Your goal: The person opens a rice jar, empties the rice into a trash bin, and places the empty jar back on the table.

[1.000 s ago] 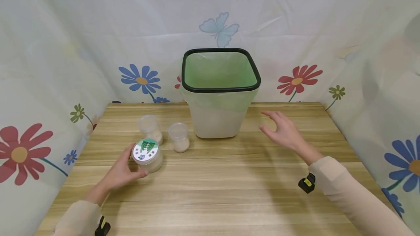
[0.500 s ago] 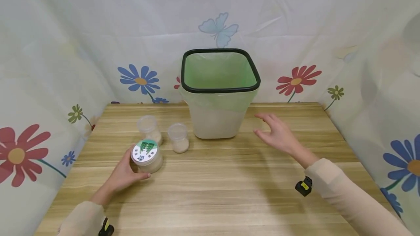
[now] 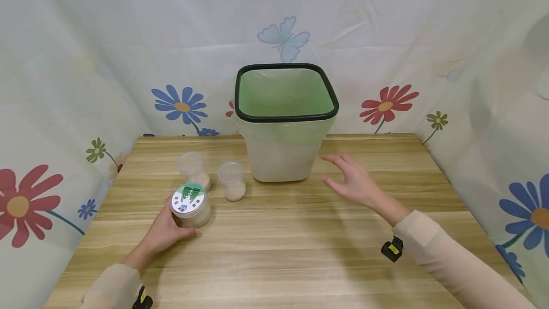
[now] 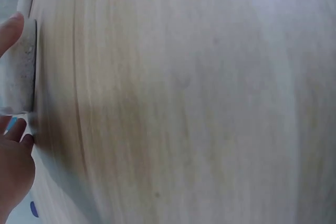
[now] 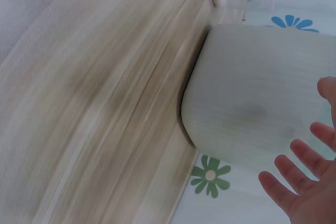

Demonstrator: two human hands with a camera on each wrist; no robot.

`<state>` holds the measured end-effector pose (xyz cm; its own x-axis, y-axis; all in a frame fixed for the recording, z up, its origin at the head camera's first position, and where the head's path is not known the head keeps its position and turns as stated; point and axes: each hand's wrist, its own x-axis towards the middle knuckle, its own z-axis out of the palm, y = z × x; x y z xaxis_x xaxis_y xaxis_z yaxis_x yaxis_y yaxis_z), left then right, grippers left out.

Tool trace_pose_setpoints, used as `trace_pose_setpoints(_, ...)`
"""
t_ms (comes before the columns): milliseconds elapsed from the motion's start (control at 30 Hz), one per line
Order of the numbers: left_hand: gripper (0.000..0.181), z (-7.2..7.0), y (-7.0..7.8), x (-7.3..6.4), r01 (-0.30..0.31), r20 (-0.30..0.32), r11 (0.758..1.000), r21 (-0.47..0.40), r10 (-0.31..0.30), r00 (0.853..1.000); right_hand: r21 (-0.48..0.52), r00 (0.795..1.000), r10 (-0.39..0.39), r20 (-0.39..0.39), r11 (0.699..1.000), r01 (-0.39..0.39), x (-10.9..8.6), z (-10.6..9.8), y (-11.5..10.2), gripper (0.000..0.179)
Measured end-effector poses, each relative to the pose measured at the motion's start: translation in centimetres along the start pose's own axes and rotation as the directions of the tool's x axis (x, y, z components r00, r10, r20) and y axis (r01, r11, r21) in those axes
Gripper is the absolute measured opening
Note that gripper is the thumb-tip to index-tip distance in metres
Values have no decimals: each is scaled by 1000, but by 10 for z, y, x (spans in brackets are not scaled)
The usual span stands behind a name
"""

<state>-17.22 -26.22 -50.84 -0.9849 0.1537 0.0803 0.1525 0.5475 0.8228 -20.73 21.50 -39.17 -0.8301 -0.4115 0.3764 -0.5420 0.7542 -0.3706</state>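
My left hand (image 3: 167, 228) curls round the near left side of a round clear jar (image 3: 195, 216) with a green and white printed lid. In the left wrist view the thumb (image 4: 9, 32) lies across the jar's side (image 4: 20, 72), with fingers (image 4: 18, 132) at its other side. The jar stands upright on the table, its contents pale. Just behind it are two small clear cups (image 3: 193, 163) (image 3: 233, 187) with pale contents. My right hand (image 3: 353, 182) hovers with spread, loosely bent fingers, right of a pale bin (image 3: 280, 156), holding nothing.
The square bin has a black rim (image 3: 286, 118) and a green liner (image 3: 285, 92), and it stands at the back middle. A wood-grain table (image 3: 274, 252) lies below everything. A flower-printed curtain (image 3: 206, 27) encloses the back and both sides.
My left hand has shifted slightly right, its thumb further along the jar's front. The right hand has moved left and a little nearer, towards the bin. Jar and cups stay in place.
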Motion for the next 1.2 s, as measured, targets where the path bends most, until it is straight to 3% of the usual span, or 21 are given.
trace_pose_setpoints(467, 104, 2, 1, -2, 40, -39, 998, 37, -39, 998, 31, 1000, -12, 11, 999, 11, 0, 5, -9, 51)
trace_pose_setpoints(700, 101, 4, 2, -3, 21, -52, 999, 26, -19, 998, 21, 1000, -7, 14, 1000, 7, 0, 7, -11, 51)
trace_pose_setpoints(1200, 104, -6, 18, -3, 38, -20, 999, 24, -38, 999, 27, 1000, -20, -1, 999, 20, 4, 6, -11, 52)
